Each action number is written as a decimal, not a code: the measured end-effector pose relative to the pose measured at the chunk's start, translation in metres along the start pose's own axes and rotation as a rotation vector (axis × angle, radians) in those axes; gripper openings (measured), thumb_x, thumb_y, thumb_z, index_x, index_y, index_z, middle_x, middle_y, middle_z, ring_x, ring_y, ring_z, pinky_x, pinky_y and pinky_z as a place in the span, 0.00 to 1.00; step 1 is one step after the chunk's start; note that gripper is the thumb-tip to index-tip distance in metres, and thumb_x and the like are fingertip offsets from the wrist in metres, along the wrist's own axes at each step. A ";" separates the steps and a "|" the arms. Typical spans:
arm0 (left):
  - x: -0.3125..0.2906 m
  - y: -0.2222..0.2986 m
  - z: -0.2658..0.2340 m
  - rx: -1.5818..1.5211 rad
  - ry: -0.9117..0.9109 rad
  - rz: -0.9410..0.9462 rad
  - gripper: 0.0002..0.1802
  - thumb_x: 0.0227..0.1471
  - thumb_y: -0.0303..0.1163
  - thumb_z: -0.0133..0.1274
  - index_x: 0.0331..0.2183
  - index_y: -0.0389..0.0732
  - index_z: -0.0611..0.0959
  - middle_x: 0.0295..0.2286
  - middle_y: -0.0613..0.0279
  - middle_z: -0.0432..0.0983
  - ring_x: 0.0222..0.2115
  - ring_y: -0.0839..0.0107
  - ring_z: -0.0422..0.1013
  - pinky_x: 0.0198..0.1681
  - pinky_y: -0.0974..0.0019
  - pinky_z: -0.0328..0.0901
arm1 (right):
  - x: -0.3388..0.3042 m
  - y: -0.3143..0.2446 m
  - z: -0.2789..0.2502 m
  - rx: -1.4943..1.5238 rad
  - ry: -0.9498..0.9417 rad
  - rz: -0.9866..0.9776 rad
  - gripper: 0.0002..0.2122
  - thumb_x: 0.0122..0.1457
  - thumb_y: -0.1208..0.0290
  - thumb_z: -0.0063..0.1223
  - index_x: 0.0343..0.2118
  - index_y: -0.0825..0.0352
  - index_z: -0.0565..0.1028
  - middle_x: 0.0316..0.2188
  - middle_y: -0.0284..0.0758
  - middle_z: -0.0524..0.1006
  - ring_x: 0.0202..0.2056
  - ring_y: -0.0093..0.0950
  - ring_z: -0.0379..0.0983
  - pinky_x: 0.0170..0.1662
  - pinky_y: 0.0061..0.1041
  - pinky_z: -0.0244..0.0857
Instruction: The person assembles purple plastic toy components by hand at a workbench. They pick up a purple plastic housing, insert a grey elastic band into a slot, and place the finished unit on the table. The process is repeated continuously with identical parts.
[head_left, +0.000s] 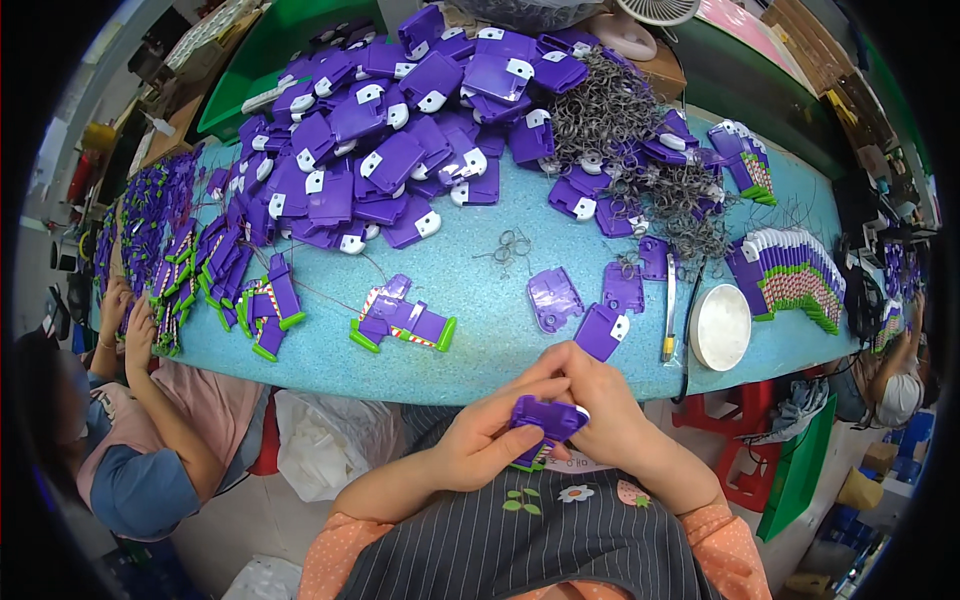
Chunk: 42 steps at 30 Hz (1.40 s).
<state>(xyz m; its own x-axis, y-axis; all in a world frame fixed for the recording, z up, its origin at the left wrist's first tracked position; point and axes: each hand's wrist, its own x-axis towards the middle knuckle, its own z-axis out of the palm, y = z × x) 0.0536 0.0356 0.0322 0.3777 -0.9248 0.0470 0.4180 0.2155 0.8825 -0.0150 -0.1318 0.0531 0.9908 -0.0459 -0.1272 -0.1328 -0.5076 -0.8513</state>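
Note:
Close to my apron, at the table's front edge, my left hand (474,446) and my right hand (604,408) meet around a purple plastic part (543,413). It has a white rounded corner at its right, and a green and striped piece shows beneath it. Both hands have their fingers closed on it; the fingers partly cover it. Just beyond my right hand lies a purple shell with a white corner (602,332), next to two purple shell halves (553,299). A purple assembly with green ends (404,318) rests on the tabletop to the left, a thin wire running from it.
A big heap of purple parts (400,140) fills the back, beside a tangle of dark wires (605,110). At right are a utility knife (669,315), a white round dish (720,328) and a row of assemblies (790,280). A co-worker (150,430) sits at left.

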 end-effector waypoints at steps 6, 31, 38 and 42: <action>0.010 -0.004 -0.006 -0.182 0.011 -0.094 0.25 0.58 0.28 0.40 0.56 0.33 0.59 0.58 0.50 0.48 0.39 0.66 0.72 0.45 0.65 0.66 | -0.009 0.007 0.005 0.809 0.212 0.177 0.07 0.54 0.79 0.51 0.35 0.73 0.69 0.26 0.35 0.74 0.24 0.20 0.70 0.26 0.23 0.62; -0.012 -0.006 -0.002 0.614 0.359 0.106 0.16 0.53 0.23 0.47 0.45 0.30 0.70 0.27 0.54 0.76 0.25 0.66 0.75 0.29 0.67 0.68 | 0.011 -0.022 0.009 -0.088 0.408 -0.187 0.03 0.50 0.77 0.54 0.28 0.69 0.73 0.18 0.36 0.68 0.19 0.30 0.67 0.22 0.26 0.60; -0.008 0.010 -0.009 0.341 -0.020 -0.079 0.16 0.55 0.25 0.44 0.46 0.33 0.67 0.34 0.47 0.74 0.32 0.60 0.75 0.34 0.65 0.69 | 0.047 0.006 -0.030 0.517 0.159 0.169 0.05 0.56 0.74 0.49 0.35 0.67 0.69 0.24 0.28 0.68 0.27 0.18 0.65 0.30 0.18 0.59; -0.006 0.015 -0.008 -0.295 0.327 -0.181 0.18 0.58 0.28 0.41 0.49 0.34 0.61 0.44 0.47 0.69 0.40 0.63 0.72 0.43 0.65 0.67 | 0.058 0.002 -0.016 0.605 0.408 0.120 0.07 0.55 0.75 0.52 0.36 0.65 0.70 0.26 0.25 0.68 0.28 0.14 0.64 0.30 0.15 0.58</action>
<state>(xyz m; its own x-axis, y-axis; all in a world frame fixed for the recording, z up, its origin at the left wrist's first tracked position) 0.0647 0.0473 0.0416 0.4975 -0.8186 -0.2868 0.7002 0.1838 0.6899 0.0426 -0.1494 0.0520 0.8835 -0.4476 -0.1382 -0.1153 0.0783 -0.9902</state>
